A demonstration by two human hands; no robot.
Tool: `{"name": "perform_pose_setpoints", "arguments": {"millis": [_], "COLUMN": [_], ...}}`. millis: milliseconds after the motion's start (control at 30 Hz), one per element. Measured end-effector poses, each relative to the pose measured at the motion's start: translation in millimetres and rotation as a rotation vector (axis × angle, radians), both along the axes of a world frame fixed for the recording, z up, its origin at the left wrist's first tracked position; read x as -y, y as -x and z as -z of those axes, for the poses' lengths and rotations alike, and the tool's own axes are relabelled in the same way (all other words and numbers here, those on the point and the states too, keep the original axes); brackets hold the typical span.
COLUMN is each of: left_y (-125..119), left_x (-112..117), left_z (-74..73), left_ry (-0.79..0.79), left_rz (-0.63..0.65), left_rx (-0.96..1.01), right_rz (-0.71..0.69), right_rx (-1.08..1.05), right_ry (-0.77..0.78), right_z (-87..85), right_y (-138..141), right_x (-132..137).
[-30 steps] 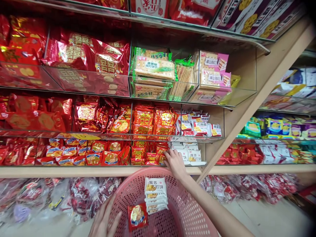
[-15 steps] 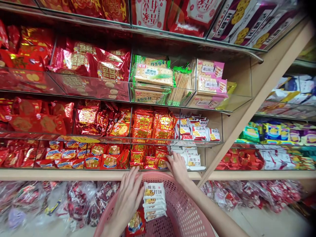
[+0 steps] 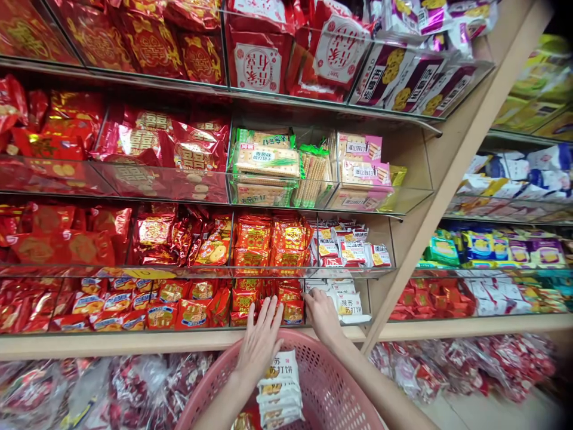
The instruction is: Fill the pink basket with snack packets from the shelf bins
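My left hand (image 3: 263,341) is over the near part of a pink perforated plastic basket (image 3: 353,382). Its fingers are stretched out and apart, the tips before small red biscuit packets (image 3: 292,304) on the lowest shelf. Loosely bent, the fingers of my right hand (image 3: 323,313) reach the lowest shelf between those red packets and white biscuit packets (image 3: 348,303). Nothing shows in its grasp, though the fingertips are partly hidden. Inside the basket, a stack of white biscuit packets (image 3: 281,388) lies beside a red packet (image 3: 245,420), mostly covered by my left arm.
Clear-fronted shelves rise above, with green-edged cracker packs (image 3: 267,158), pink-edged packs (image 3: 362,161) and many red packets (image 3: 197,149). A slanting wooden upright (image 3: 430,221) divides off more shelves at right. Bagged goods (image 3: 143,382) lie below the wooden ledge (image 3: 134,344).
The view has tilted up, so the shelves sit lower. My left hand has moved right, over the stack in the basket and towards the red packets. My right hand has shifted slightly right, off the red packets.
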State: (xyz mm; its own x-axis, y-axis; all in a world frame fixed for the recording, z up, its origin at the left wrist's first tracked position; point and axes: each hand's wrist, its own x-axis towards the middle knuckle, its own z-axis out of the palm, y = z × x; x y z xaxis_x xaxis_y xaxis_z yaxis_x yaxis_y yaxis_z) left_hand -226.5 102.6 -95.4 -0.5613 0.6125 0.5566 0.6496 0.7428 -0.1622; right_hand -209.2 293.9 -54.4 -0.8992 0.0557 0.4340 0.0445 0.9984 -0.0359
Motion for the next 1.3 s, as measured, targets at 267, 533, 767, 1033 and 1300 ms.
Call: {"name": "perform_pose_setpoints", "arguments": {"millis": [267, 533, 767, 1033, 1300], "left_y": [-1.9, -1.4, 0.1, 5.1, 10.6], "left_x": [4.9, 7.7, 9.0, 2.0, 4.2], "left_z": [-7.1, -5.2, -2.4, -4.2, -9.4], "left_ry": [0.027, 0.032, 0.018, 0.008, 0.03], "left_rz": [0.01, -0.003, 0.012, 0.024, 0.042], "left_rx": [0.023, 0.062, 0.046, 0.039, 0.041], "right_rz": [-0.109, -0.075, -0.088, -0.155, -0.224], "right_rx": [0.036, 0.023, -0.048, -0.106, -0.142], "right_ry": [-0.177, -0.058, 0.193, 0.599, 0.978], "right_z": [-8.4, -13.8, -24.5, -40.0, -33.9], "right_y": [2.5, 0.6, -0.4, -10.4, -39.6], "right_x": [-7.3, -9.4, -16.3, -27.7, -32.8]}}
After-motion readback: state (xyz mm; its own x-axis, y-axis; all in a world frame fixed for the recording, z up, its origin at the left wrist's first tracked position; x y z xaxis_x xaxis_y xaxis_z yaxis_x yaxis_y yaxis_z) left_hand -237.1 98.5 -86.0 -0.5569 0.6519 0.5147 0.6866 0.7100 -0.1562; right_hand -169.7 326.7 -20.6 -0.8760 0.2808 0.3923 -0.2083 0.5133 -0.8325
